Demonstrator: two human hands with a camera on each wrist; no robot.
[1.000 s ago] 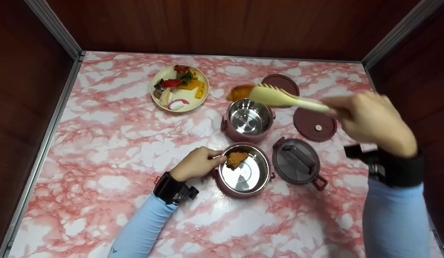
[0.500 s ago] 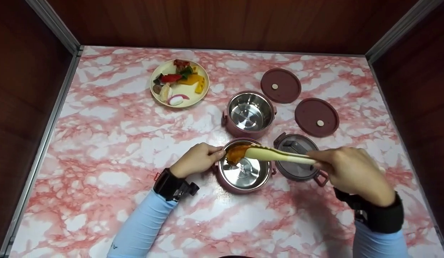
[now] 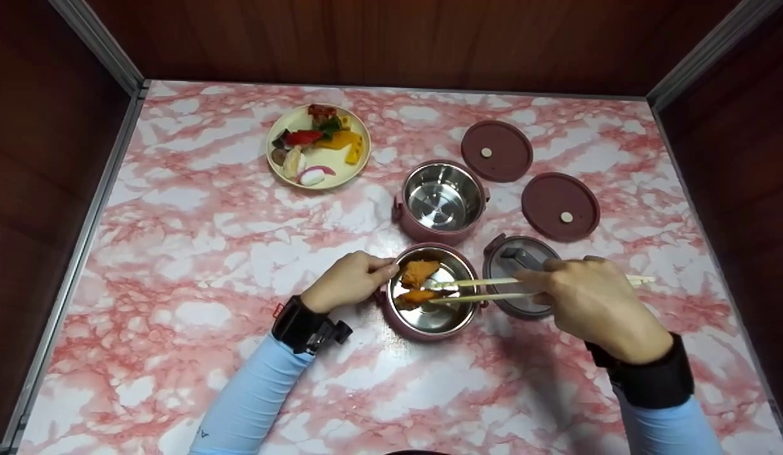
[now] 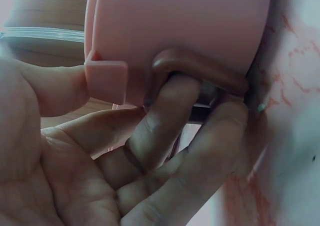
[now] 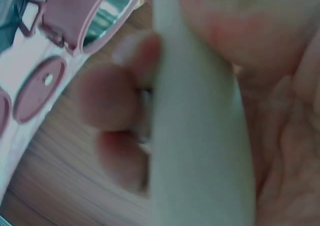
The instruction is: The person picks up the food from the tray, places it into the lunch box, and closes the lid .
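My right hand (image 3: 596, 309) holds cream tongs (image 3: 495, 282), their two arms spread apart over the near pink pot (image 3: 409, 327). Inside that steel-lined pot lie an orange-brown breaded piece (image 3: 420, 272) and, just below it, a second orange piece (image 3: 415, 297), close to the tong tips. My left hand (image 3: 350, 282) steadies the pot from its left side. In the left wrist view, fingers (image 4: 172, 106) hook through the brown handle (image 4: 200, 71), with the thumb against a pink tab (image 4: 106, 81) near the rim. A thick cream tong arm (image 5: 197, 126) fills the right wrist view.
Behind stands another steel-lined pot (image 3: 429, 229). Two maroon lids (image 3: 502, 142) (image 3: 555, 199) and a grey see-through lid (image 3: 514, 300) lie to the right, the grey one partly under my right hand. A cream plate (image 3: 340, 177) of mixed vegetables sits at the back left.
The tongs came down from above the far pot into the near one with an orange piece. Their arms have spread and the piece now lies in the pot. The left hand stays at the pot.
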